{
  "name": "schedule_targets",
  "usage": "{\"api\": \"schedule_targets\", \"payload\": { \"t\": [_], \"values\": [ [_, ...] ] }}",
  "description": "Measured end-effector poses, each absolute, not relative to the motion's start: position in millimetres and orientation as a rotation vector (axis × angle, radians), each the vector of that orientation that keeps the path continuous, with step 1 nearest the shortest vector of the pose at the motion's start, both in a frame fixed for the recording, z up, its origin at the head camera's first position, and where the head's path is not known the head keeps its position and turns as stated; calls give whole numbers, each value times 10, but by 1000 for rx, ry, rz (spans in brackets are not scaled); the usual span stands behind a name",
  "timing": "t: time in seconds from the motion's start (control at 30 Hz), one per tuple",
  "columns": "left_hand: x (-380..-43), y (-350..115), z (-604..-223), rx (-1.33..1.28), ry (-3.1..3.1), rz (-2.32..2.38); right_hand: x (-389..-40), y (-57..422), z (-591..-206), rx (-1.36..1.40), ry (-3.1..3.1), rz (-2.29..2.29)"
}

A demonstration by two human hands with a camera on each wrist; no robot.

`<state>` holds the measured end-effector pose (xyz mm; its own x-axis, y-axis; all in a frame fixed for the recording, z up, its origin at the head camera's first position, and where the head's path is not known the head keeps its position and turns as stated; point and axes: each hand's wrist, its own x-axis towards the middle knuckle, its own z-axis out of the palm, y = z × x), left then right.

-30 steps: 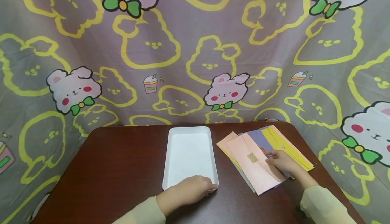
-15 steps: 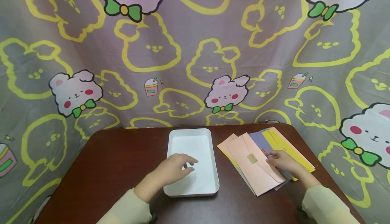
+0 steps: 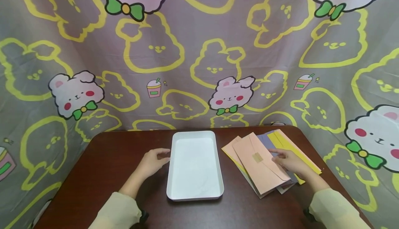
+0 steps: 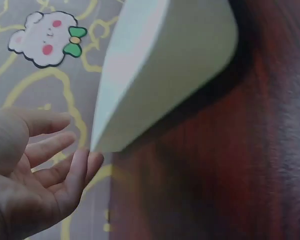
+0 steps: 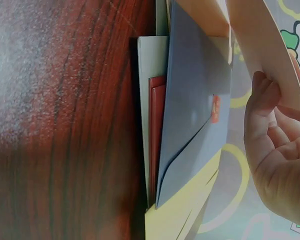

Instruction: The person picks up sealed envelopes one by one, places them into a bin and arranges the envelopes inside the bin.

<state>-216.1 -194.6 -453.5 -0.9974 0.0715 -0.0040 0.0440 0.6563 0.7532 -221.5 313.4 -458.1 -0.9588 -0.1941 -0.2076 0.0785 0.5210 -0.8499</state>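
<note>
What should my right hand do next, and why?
Perhaps carry the gold-stickered pink envelope left over the white tray: your right hand pinches its edge, the right wrist view shows it raised off the blue envelope, and the tray has room.

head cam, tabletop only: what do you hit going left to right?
Left hand → white tray → pink envelope with a gold seal → right hand, which pinches that envelope's edge. The other envelopes overlap the last two, so left out.
</note>
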Motion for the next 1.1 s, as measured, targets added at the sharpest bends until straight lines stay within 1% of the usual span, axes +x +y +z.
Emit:
{"api": "schedule_targets", "payload": {
  "t": [0.17, 0.57, 0.8, 1.1],
  "values": [
    [-2137, -1970, -4637, 2, 2725, 1356, -2214, 3116, -4561, -108, 2485, -1435],
    [-2102, -1902, -4857, -41, 2517, 1587, -2216, 3037, -4493, -91, 2503, -1502],
    [-2109, -1889, -4876, -90, 2438, 1693, -2240, 2924, -4343, -106, 2447, -1565],
    [-2131, -1874, -4854, -70, 2405, 1732, -2268, 2723, -4191, -207, 2351, -1643]
  ]
}}
